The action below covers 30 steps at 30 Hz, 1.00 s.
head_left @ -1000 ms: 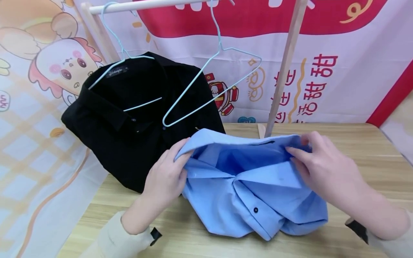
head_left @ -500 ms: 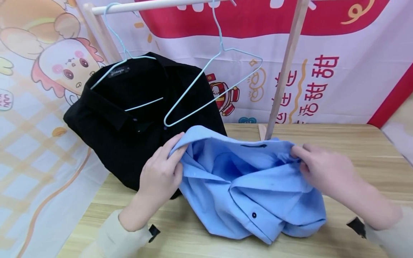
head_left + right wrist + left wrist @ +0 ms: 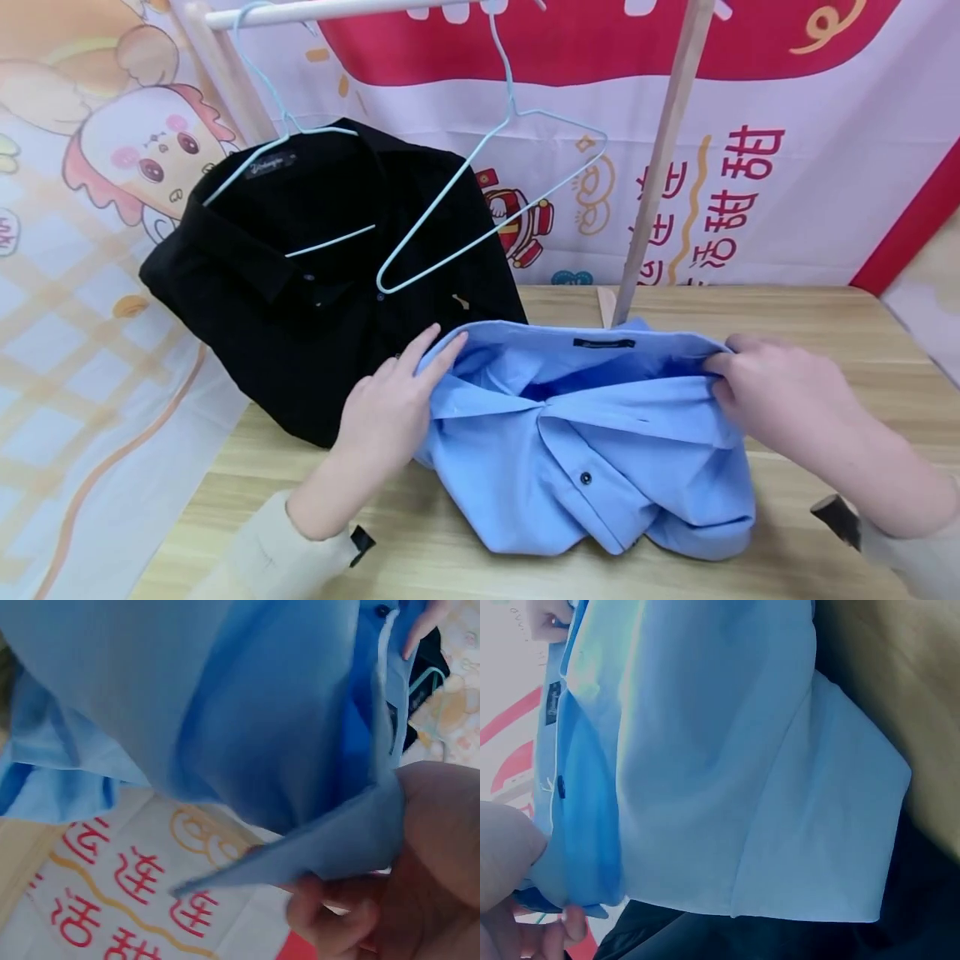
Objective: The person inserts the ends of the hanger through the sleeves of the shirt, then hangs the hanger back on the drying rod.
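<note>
A light blue buttoned shirt (image 3: 510, 492) is held up by its collar over the wooden table, its neck opening facing up and a dark label showing inside. My left hand (image 3: 390, 408) pinches the collar's left end between thumb and fingers. At the other end, my right hand (image 3: 780, 392) grips the collar, with curled fingers. The left wrist view shows the shirt's front (image 3: 697, 765) and the thumb over the collar. In the right wrist view a collar flap (image 3: 330, 840) passes between thumb and fingers.
Behind the left hand a black shirt (image 3: 315, 333) hangs on a light blue hanger from a rack rail (image 3: 337, 10). A bare blue wire hanger (image 3: 450, 196) hangs beside it. The rack's wooden post (image 3: 663, 167) stands behind the blue shirt, before a printed cloth backdrop (image 3: 810, 208).
The collar's back edge has been drawn straighter, and its label now faces forward. My right hand has moved onto the collar end and grips it; the left keeps its hold.
</note>
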Motion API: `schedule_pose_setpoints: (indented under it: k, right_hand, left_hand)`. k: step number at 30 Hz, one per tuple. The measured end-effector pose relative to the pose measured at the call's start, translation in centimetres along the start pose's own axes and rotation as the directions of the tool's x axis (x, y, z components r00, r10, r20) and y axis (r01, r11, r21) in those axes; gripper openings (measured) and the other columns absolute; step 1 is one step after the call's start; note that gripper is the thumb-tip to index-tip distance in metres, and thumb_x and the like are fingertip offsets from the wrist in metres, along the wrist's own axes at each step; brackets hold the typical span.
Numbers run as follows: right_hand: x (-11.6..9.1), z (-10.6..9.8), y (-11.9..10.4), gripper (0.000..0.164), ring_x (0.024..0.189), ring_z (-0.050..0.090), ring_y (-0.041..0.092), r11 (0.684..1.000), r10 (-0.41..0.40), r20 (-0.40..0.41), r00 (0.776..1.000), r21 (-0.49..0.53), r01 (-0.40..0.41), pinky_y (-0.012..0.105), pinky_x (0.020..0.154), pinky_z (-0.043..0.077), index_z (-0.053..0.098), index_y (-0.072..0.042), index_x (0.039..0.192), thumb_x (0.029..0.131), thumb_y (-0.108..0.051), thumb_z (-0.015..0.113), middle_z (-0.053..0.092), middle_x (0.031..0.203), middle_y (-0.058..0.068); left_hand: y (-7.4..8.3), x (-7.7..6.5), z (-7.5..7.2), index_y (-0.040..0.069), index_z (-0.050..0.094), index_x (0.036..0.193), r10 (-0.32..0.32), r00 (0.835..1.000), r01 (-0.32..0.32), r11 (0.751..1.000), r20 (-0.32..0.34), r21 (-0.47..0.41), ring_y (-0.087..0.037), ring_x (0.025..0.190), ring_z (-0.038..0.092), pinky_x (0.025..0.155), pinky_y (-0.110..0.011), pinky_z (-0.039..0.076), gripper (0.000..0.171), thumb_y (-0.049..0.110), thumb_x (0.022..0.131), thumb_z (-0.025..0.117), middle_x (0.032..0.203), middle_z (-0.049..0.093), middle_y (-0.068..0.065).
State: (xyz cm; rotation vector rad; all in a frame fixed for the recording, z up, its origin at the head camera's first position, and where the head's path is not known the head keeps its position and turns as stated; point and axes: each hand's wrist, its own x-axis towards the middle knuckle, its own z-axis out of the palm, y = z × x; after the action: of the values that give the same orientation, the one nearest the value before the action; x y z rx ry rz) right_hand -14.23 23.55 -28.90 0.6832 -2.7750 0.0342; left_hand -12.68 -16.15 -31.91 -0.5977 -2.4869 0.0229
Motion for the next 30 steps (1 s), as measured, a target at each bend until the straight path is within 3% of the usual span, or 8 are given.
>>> schedule_pose_setpoints:
  k: [3,7,13,18,20,23,26,30]
  right_hand:
    - [0.1,0.0,0.3,0.015,0.054,0.054,0.020,0.999,-0.004,0.086,0.996,0.042,0.000,0.039,0.042,0.044,0.079,-0.006,0.095,0.080,-0.002,0.079,0.057,0.075,0.003]
    - [0.4,-0.2,0.1,0.018,0.060,0.060,0.018,0.994,-0.057,0.107,0.993,0.097,0.046,0.036,0.046,0.048,0.080,-0.010,0.095,0.080,-0.001,0.080,0.063,0.083,0.002]
    - [1.1,0.5,-0.3,0.022,0.067,0.068,0.024,0.972,-0.145,-0.069,0.987,0.177,0.155,0.039,0.053,0.056,0.080,-0.009,0.095,0.079,0.006,0.078,0.072,0.099,0.012]
    - [1.1,1.0,0.5,0.032,0.079,0.072,0.036,0.947,-0.133,-0.194,0.972,0.264,0.182,0.046,0.060,0.059,0.079,-0.006,0.102,0.076,0.011,0.076,0.072,0.110,0.021]
    - [1.0,1.0,0.8,0.034,0.082,0.072,0.038,0.946,-0.115,-0.176,0.978,0.281,0.162,0.043,0.060,0.059,0.079,-0.005,0.106,0.076,0.011,0.077,0.071,0.114,0.024]
    - [0.9,0.9,0.7,0.036,0.068,0.067,0.025,0.946,-0.106,-0.112,0.988,0.294,0.135,0.029,0.051,0.051,0.078,-0.004,0.112,0.079,0.010,0.074,0.069,0.120,0.027]
    - [0.8,0.6,0.5,0.039,0.055,0.050,0.011,0.948,-0.111,-0.084,0.990,0.290,0.131,0.024,0.045,0.037,0.077,-0.004,0.115,0.080,0.010,0.071,0.067,0.124,0.027]
    - [0.8,0.3,0.1,0.040,0.052,0.047,0.010,0.953,-0.099,-0.071,0.993,0.279,0.115,0.025,0.045,0.036,0.077,-0.003,0.117,0.080,0.010,0.070,0.066,0.127,0.026]
  left_hand:
    - [-0.1,0.2,0.3,0.017,0.055,0.149,-0.004,0.999,0.004,1.000,-0.038,-0.007,-0.021,0.059,0.054,0.042,-0.024,0.031,0.064,-0.004,0.090,0.066,0.147,0.055,-0.013]
    - [-0.4,-0.2,0.8,0.011,0.055,0.148,-0.021,0.999,0.020,1.000,-0.035,-0.023,-0.018,0.055,0.048,0.042,-0.024,0.029,0.067,-0.004,0.085,0.070,0.143,0.059,-0.015]
    - [-0.7,-0.9,1.4,0.008,0.048,0.153,-0.082,0.992,0.092,0.989,0.093,-0.115,-0.018,0.058,0.051,0.042,-0.023,0.032,0.070,0.005,0.088,0.072,0.144,0.057,-0.017]
    - [-1.2,-1.0,1.2,0.014,0.047,0.155,-0.152,0.982,0.171,0.965,0.110,-0.199,-0.016,0.056,0.048,0.045,-0.026,0.038,0.069,0.012,0.092,0.073,0.147,0.055,-0.015]
    - [-1.3,-1.1,1.2,0.015,0.048,0.154,-0.158,0.979,0.183,0.958,0.125,-0.222,-0.013,0.054,0.044,0.046,-0.026,0.038,0.067,0.013,0.092,0.073,0.146,0.056,-0.014]
    - [-1.4,-1.3,1.4,0.014,0.048,0.154,-0.148,0.972,0.188,0.955,0.182,-0.228,-0.011,0.054,0.044,0.046,-0.024,0.038,0.066,0.014,0.093,0.073,0.145,0.057,-0.015]
    - [-1.5,-1.4,1.6,0.014,0.047,0.155,-0.141,0.964,0.191,0.958,0.227,-0.214,-0.015,0.059,0.051,0.048,-0.025,0.040,0.070,0.015,0.092,0.076,0.144,0.057,-0.015]
    - [-1.8,-1.2,1.9,0.014,0.046,0.156,-0.142,0.962,0.191,0.960,0.235,-0.203,-0.025,0.076,0.065,0.052,-0.030,0.046,0.075,0.016,0.089,0.080,0.144,0.057,-0.014]
